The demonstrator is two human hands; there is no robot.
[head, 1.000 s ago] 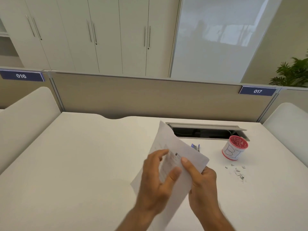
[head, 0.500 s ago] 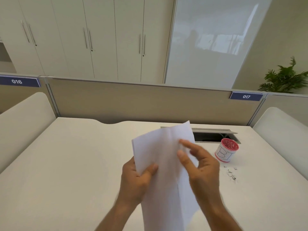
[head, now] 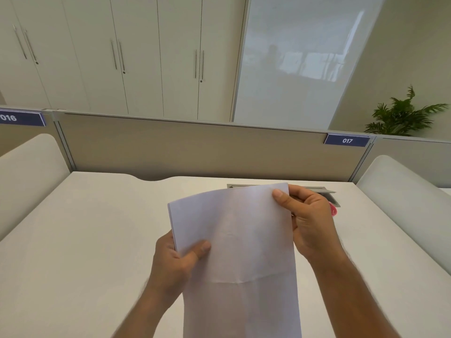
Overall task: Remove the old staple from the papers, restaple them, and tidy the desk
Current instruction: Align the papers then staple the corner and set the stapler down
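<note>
I hold a stack of white papers upright above the white desk, blank side toward me, with a crease across the lower half. My left hand grips the papers' left edge, thumb on the front. My right hand pinches the top right corner, thumb on the front. No staple shows on the side facing me. The stapler and the loose staples are hidden behind the papers and my right hand.
A sliver of the red-topped cup peeks out behind my right hand. The cable tray opening sits at the desk's back right. A beige partition bounds the far edge, with white side panels left and right.
The papers turned from a tilted angle to upright and square to me. My left hand shifted to the left edge, my right hand rose to the top right corner, covering the cup and staples.
</note>
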